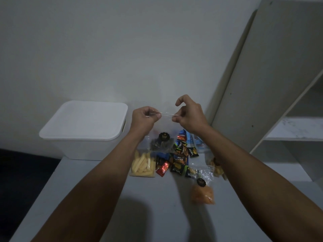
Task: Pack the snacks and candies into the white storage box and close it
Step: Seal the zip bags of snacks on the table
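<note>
i have both hands up: my left hand [145, 117] and right hand [187, 116] pinch the top strip of a clear zip bag [162, 137], likely sealing it. white storage box [83, 126], lidded, sits left on the bench [139, 206]; snacks [178, 161] lie beneath.

A white storage box [82, 130] with a plain white lid [83, 117] is sitting on a pale grey table [104, 198] against a dull grey-white wall [122, 49]. A clear bag [162, 135] is showing a round black label with gold print [164, 136] over dark contents. A clear pack of pale yellow sticks [143, 164] is lying beside a shiny red wrapper [163, 169]. Small packets [180, 158] are showing black, blue, green and orange, some with white lettering. Another clear bag, holding bright orange snacks [202, 193], is carrying a matching black and gold label. A cream-white shelf unit [288, 84] is standing at the right.
</note>
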